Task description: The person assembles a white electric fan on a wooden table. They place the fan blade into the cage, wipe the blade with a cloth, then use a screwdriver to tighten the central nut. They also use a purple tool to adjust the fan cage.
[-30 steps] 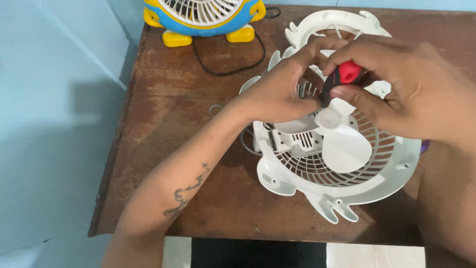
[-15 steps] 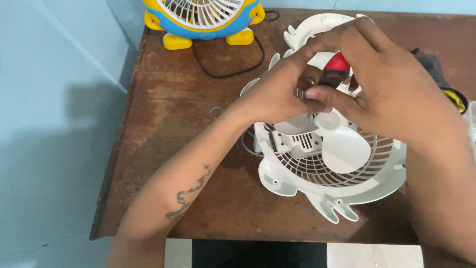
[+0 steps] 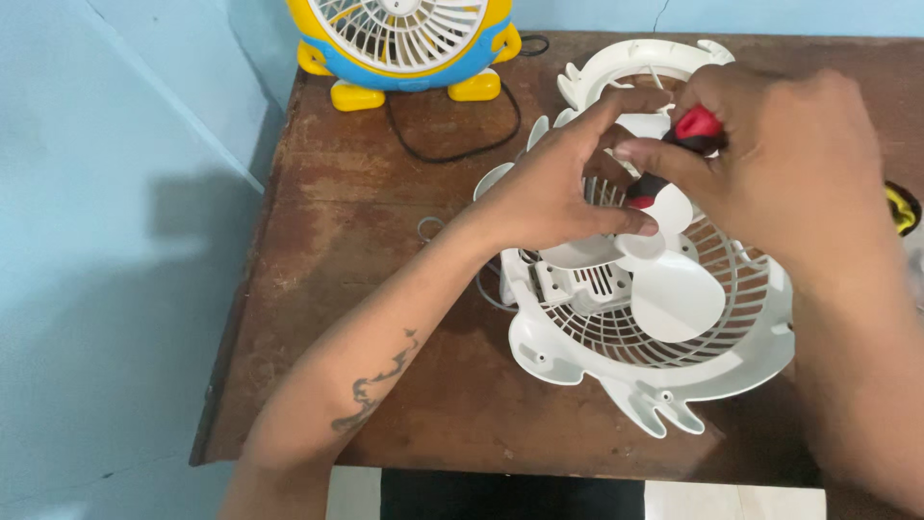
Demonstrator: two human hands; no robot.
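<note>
moved: right hand [image 3: 799,164] slid off the hub toward 1 o'clock
right hand: pinching red-and-black screwdriver [image 3: 674,159], tip down for a screw, probably
left hand [image 3: 558,188]: fingers curled, steadying white fan [image 3: 664,318]
fan: flat, table [image 3: 385,212] centre

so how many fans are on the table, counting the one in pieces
2. A yellow and blue fan stands whole at the table's far edge; a white fan lies opened up under both hands, its loose front ring behind it. More may sit beyond the frame.

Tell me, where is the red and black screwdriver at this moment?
In the head view, right of centre, the screwdriver is pinched in the right hand, beside the left hand, over the white fan.
</note>
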